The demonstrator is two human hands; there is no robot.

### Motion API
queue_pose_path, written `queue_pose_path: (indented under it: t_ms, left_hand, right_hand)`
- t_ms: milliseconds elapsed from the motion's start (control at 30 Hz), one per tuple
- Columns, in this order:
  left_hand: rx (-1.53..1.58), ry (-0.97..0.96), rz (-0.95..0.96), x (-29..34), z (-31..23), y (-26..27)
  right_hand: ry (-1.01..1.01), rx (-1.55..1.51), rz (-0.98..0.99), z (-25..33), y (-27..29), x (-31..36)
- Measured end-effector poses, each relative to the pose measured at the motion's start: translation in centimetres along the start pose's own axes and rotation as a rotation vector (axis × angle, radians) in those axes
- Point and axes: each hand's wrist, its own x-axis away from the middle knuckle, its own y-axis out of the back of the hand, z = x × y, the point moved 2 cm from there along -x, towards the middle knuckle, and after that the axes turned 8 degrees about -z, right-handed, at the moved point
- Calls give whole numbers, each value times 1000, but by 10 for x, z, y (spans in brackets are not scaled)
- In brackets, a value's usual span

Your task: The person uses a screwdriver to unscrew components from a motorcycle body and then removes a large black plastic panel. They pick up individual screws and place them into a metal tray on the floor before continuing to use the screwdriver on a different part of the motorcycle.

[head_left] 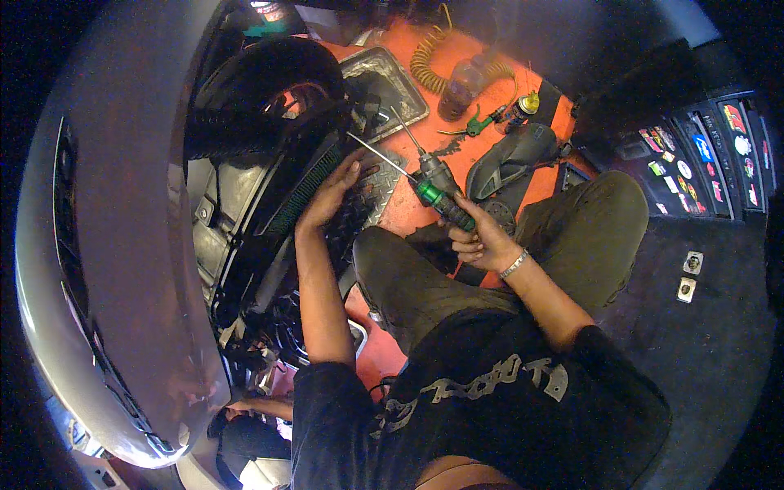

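My right hand (pixel 483 238) is closed around the green-and-black handle of a screwdriver (pixel 442 202). Its long thin shaft points up and left toward a scooter's dark underside. Right behind it is a grey power driver (pixel 438 170) with a long bit; whether my right hand also supports it, I cannot tell. My left hand (pixel 333 194) has its fingers stretched out beside the black ribbed part (pixel 304 189) of the scooter, holding nothing I can see. Its fingertips are in shadow, so contact is unclear. A black wheel (pixel 233 90) and silver body panel (pixel 122 229) stand at the left.
A metal tray (pixel 419 106), yellow coiled hose (pixel 422 69), plastic bottle (pixel 462 88), green blow gun (pixel 480 124) and yellow-capped can (pixel 521 113) sit beyond my legs, near a dark sandal (pixel 513 161). Another person's hand (pixel 249 405) is at lower left. A stickered cabinet (pixel 694 167) stands right.
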Motion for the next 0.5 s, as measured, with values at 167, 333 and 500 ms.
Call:
queue_pose_path:
  t_ms: [167,333,500]
  left_hand:
    - [-1,24,-4,1,2,1]
    - [-85,-22,-10,1,6,5]
    - [-241,-69,-37,-3,6,6]
  right_hand:
    - [626,461,-366,-4,5,-11]
    - [205,186,-141,-2,2,-4]
    - [228,79,-155,-4,-2,-3]
